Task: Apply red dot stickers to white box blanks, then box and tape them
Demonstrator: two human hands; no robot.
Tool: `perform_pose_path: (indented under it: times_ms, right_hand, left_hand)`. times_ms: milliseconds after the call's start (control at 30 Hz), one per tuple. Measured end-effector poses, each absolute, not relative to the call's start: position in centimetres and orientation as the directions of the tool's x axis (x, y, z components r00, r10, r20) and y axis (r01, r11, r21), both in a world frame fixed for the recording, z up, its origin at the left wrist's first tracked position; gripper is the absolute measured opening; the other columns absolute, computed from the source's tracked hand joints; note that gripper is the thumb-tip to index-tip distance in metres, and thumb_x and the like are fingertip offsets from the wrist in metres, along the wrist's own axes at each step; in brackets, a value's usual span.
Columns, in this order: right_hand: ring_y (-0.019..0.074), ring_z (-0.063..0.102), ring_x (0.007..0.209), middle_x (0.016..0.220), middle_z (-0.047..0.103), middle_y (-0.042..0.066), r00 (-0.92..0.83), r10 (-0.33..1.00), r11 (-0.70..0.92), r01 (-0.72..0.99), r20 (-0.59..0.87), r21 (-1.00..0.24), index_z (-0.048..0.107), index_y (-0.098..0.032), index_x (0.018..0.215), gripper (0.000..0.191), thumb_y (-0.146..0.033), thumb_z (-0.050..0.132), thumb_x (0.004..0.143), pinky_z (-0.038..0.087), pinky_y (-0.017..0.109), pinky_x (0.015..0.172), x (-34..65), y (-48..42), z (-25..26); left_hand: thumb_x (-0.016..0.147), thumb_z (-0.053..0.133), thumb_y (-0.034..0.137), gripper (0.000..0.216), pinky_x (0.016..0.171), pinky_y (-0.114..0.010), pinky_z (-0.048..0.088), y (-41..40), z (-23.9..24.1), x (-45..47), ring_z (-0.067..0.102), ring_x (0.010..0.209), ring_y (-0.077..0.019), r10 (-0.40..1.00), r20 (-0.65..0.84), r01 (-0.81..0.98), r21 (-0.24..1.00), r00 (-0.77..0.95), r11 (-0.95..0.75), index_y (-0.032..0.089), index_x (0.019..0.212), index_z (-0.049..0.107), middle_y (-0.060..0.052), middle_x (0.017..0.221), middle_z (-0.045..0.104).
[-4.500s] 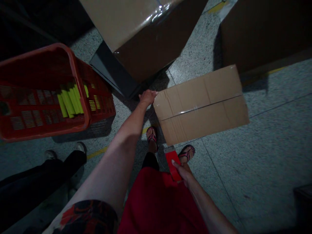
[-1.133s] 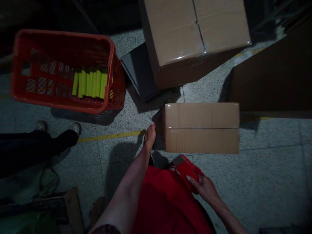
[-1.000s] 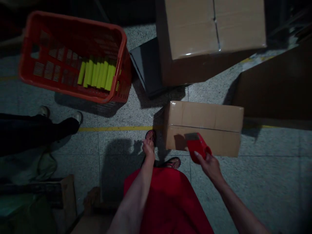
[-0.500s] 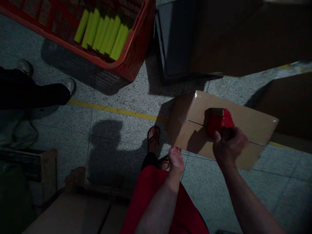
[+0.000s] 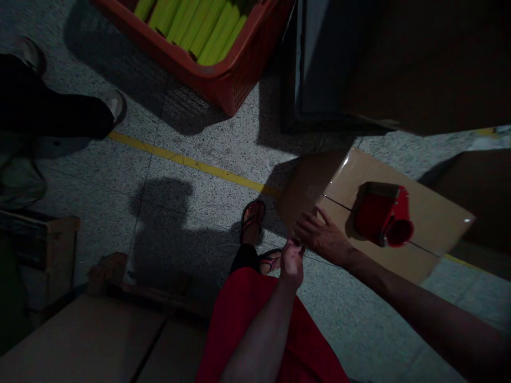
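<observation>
A small sealed cardboard box (image 5: 429, 215) lies on the speckled floor in front of my sandalled feet. A red tape dispenser (image 5: 385, 215) rests on its top by the centre seam, with no hand on it. My right hand (image 5: 321, 236) lies on the box's near left edge with its fingers stretched out, holding nothing. My left hand (image 5: 291, 263) hangs just below that corner, its fingers curled together; what they pinch, if anything, is hidden in the dim light. My red skirt fills the bottom middle.
A red plastic basket (image 5: 223, 85) with several yellow-green sticks stands at the top. Another person's black-trousered legs (image 5: 56, 111) are at the left. A yellow floor line (image 5: 187, 162) crosses the middle. Large dark boxes (image 5: 419, 64) stand behind, more cardboard (image 5: 80, 340) at the bottom left.
My right hand has put the tape dispenser down on the box, let go and moved to the box's near left edge. My left hand has closed in on that corner.
</observation>
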State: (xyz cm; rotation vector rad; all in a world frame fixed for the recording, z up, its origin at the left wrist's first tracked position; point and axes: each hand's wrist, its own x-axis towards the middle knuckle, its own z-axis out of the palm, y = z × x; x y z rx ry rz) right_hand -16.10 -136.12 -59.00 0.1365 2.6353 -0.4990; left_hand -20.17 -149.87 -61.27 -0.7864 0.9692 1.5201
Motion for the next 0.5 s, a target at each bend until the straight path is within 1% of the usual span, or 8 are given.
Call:
perform_pose_path:
  times_ms: [67, 133, 233, 300, 367, 433, 467, 500]
  right_hand:
    - [0.0332, 0.042, 0.124, 0.120, 0.063, 0.007, -0.891, -0.014, 0.926, 0.160, -0.454, -0.342, 0.065, -0.023, 0.112, 0.026, -0.022, 0.052, 0.090, 0.018, 0.061, 0.108, -16.7, -136.1, -59.2]
    - [0.0346, 0.044, 0.122, 0.118, 0.063, 0.008, -0.888, -0.019, 0.929, 0.154, -0.460, -0.336, 0.066, -0.023, 0.111, 0.026, -0.020, 0.052, 0.089, 0.019, 0.064, 0.106, -17.3, -136.4, -59.4]
    - [0.0377, 0.045, 0.121, 0.116, 0.064, 0.011, -0.875, -0.019, 0.944, 0.144, -0.483, -0.298, 0.066, -0.020, 0.110, 0.028, -0.015, 0.052, 0.087, 0.015, 0.071, 0.103, -17.6, -137.1, -59.5]
    - [0.0388, 0.045, 0.120, 0.117, 0.064, 0.012, -0.871, -0.013, 0.951, 0.141, -0.490, -0.275, 0.066, -0.019, 0.111, 0.030, -0.013, 0.051, 0.085, 0.013, 0.073, 0.103, -17.6, -137.5, -59.6]
    - [0.0394, 0.045, 0.121, 0.120, 0.063, 0.012, -0.871, -0.007, 0.956, 0.138, -0.491, -0.259, 0.066, -0.018, 0.113, 0.032, -0.013, 0.051, 0.085, 0.012, 0.073, 0.104, -17.4, -137.8, -59.8]
    - [0.0400, 0.044, 0.123, 0.124, 0.061, 0.012, -0.878, -0.012, 0.958, 0.128, -0.479, -0.258, 0.064, -0.017, 0.117, 0.035, -0.015, 0.051, 0.085, 0.012, 0.073, 0.104, -17.0, -137.9, -60.2]
    - [0.0401, 0.042, 0.125, 0.128, 0.059, 0.012, -0.884, -0.021, 0.958, 0.116, -0.467, -0.263, 0.063, -0.016, 0.120, 0.037, -0.016, 0.050, 0.085, 0.012, 0.073, 0.105, -16.8, -137.9, -60.4]
    - [0.0399, 0.040, 0.128, 0.133, 0.056, 0.012, -0.893, -0.035, 0.958, 0.099, -0.450, -0.270, 0.061, -0.016, 0.122, 0.039, -0.017, 0.050, 0.085, 0.012, 0.073, 0.105, -16.7, -137.8, -60.5]
  left_hand:
    - [0.062, 0.051, 0.019, 0.034, 0.097, -0.034, 0.042, -150.0, -61.2, -20.3, 0.054, 0.114, -0.0205, 0.463, -0.872, -0.986, 0.162, -0.159, -0.034, 0.019, 0.094, 0.062, -0.007, 0.113, 0.063]
    - [0.063, 0.052, 0.021, 0.034, 0.098, -0.035, 0.042, -150.2, -61.1, -20.5, 0.053, 0.115, -0.0216, 0.506, -0.843, -0.980, 0.196, -0.185, -0.033, 0.020, 0.095, 0.062, -0.008, 0.114, 0.062]
    - [0.065, 0.053, 0.023, 0.037, 0.101, -0.035, 0.041, -150.1, -60.8, -20.6, 0.052, 0.118, -0.0223, 0.554, -0.799, -0.967, 0.253, -0.232, -0.040, 0.020, 0.101, 0.062, -0.009, 0.117, 0.062]
    - [0.066, 0.054, 0.025, 0.039, 0.101, -0.035, 0.041, -149.7, -60.6, -20.7, 0.052, 0.118, -0.0219, 0.535, -0.816, -0.969, 0.246, -0.217, -0.019, 0.020, 0.104, 0.062, -0.009, 0.116, 0.063]
    - [0.067, 0.053, 0.029, 0.042, 0.099, -0.035, 0.042, -149.1, -60.3, -20.8, 0.054, 0.117, -0.0218, 0.496, -0.850, -0.979, 0.202, -0.177, -0.004, 0.020, 0.107, 0.062, -0.008, 0.116, 0.063]
    - [0.072, 0.048, 0.036, 0.044, 0.098, -0.034, 0.043, -148.4, -60.0, -20.9, 0.055, 0.116, -0.0222, 0.452, -0.881, -0.986, 0.163, -0.140, 0.013, 0.019, 0.110, 0.061, -0.009, 0.117, 0.063]
    - [0.075, 0.045, 0.039, 0.046, 0.097, -0.035, 0.044, -148.1, -60.0, -21.0, 0.055, 0.116, -0.0225, 0.419, -0.899, -0.986, 0.160, -0.125, 0.050, 0.018, 0.112, 0.061, -0.009, 0.119, 0.063]
    - [0.078, 0.041, 0.042, 0.048, 0.096, -0.035, 0.044, -147.9, -60.0, -21.1, 0.055, 0.117, -0.0226, 0.373, -0.920, -0.976, 0.176, -0.115, 0.132, 0.018, 0.116, 0.059, -0.009, 0.122, 0.062]
